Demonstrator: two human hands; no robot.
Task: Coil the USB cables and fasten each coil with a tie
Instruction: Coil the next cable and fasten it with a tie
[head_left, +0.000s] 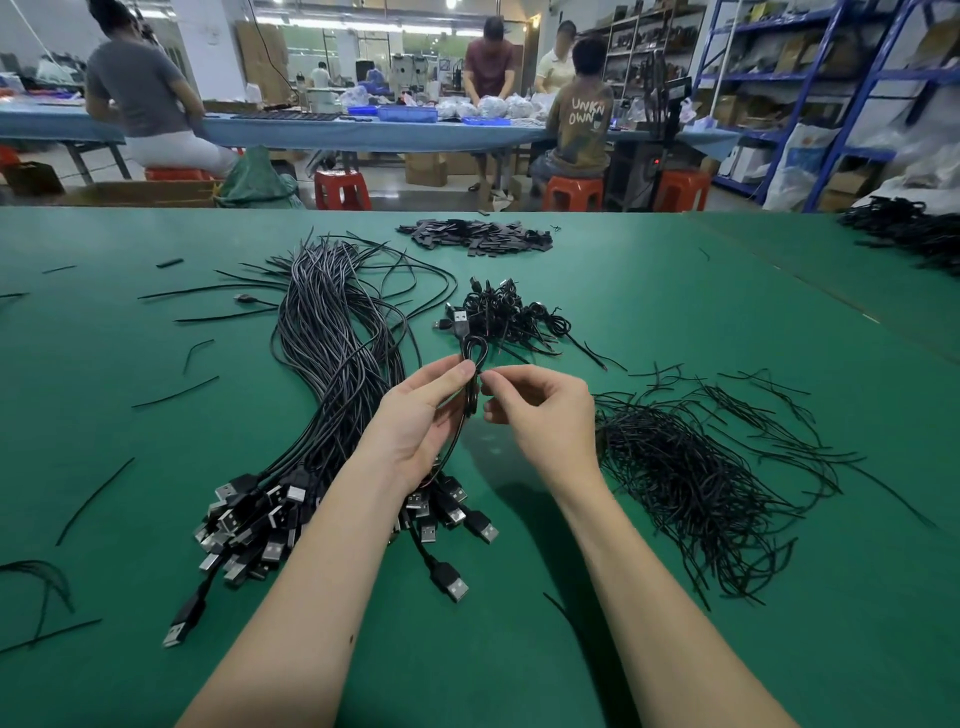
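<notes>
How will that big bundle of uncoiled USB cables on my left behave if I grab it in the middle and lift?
The uncoiled cable bundle will probably sag on both sides, since its strands already curve limply across the green table. The plug ends would likely dangle and splay. Nothing visibly binds it, so strands may slip out.

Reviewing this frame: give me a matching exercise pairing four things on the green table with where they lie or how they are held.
Things:
1. coiled cable
2. loose ties
3. uncoiled cables
4. finished coils

Places:
A. heap just beyond the hands
B. gripped by the left hand
C. long bundle left of the hands
D. pile to the right of the right hand

Pairs: 1-B, 2-D, 3-C, 4-A
</notes>
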